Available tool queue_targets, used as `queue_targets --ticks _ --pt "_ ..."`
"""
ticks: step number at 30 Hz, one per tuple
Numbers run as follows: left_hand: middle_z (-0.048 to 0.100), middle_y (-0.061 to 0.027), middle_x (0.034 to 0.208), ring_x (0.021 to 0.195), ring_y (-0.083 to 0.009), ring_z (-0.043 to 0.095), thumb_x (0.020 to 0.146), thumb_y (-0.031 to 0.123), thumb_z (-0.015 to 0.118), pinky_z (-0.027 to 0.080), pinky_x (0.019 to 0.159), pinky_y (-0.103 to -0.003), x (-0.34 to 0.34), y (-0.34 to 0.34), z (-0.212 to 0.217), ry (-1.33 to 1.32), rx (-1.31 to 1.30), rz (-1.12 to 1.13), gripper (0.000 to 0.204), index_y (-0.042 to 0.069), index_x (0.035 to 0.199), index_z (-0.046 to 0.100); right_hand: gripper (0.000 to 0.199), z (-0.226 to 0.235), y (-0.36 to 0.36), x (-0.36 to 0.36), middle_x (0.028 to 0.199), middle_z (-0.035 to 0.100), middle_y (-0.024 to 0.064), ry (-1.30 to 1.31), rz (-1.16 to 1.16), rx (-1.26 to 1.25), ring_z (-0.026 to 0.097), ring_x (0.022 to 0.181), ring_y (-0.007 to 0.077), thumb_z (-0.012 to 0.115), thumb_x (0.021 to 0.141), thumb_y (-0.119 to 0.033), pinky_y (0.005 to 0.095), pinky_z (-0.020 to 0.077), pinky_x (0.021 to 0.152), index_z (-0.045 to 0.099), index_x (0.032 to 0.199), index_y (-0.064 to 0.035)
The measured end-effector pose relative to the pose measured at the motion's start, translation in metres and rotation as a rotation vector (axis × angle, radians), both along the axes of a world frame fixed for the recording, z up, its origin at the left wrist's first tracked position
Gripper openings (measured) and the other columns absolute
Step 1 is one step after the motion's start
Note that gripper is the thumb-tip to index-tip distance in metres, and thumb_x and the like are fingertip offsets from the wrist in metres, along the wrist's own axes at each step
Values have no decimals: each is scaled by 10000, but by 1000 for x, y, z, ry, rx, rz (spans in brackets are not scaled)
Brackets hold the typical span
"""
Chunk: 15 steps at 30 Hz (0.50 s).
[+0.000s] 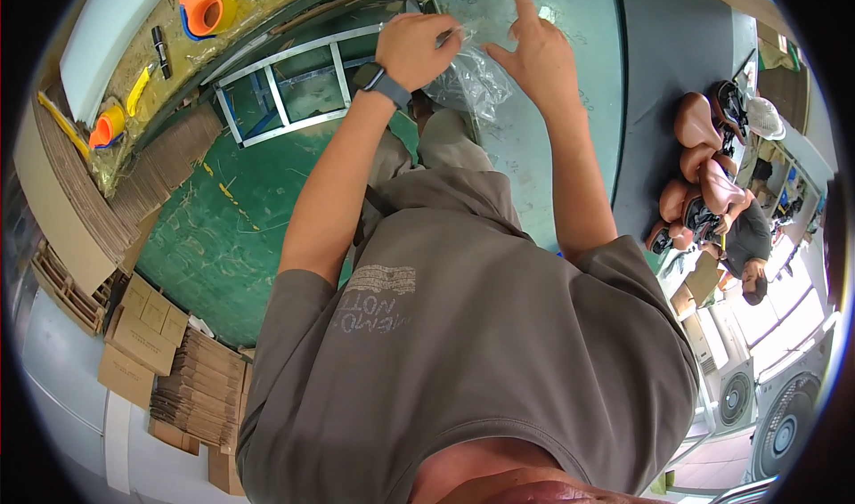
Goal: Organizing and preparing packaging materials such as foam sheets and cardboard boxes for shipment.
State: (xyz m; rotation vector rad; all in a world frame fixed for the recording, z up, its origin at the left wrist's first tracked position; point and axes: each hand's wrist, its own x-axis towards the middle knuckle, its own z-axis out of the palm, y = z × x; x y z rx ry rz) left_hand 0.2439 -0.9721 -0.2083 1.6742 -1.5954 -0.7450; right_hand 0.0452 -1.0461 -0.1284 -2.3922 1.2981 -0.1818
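Note:
My left hand (419, 52), with a dark watch (370, 77) on its wrist, has its fingers curled and closed on a crumpled clear plastic bag (476, 81). The bag hangs over the edge of a pale green glass-like tabletop (534, 170). To the right, above that tabletop, is my right hand (541, 63). Its index finger points away from me and its thumb stands apart, with nothing held. The bag lies between the two hands, close to the right thumb.
Several brown bicycle saddles (699, 123) sit on a dark grey surface (655, 85) at right, with a person (746, 246) beyond. At left are an orange tape dispenser (207, 12), a black marker (160, 52) and cardboard stacks (165, 170). A metal frame (280, 103) stands over the green floor.

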Motion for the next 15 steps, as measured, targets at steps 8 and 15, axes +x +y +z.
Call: queue_targets --ticks 8,15 --pt "781 -58 987 932 -116 693 1031 179 723 545 848 -297 62 25 14 533 94 36 202 -7 1095 768 652 -62 49 -26 957 749 124 -272 -189 519 729 923 248 857 851 -202 396 572 870 637 1459 -114" --pt "752 -21 1042 974 -107 666 1047 140 718 527 886 -283 74 34 37 787 147 5 163 1 1125 749 259 48 113 -23 914 701 80 -305 -426 373 661 749 192 760 883 -29 327 537 734 762 1142 -40"
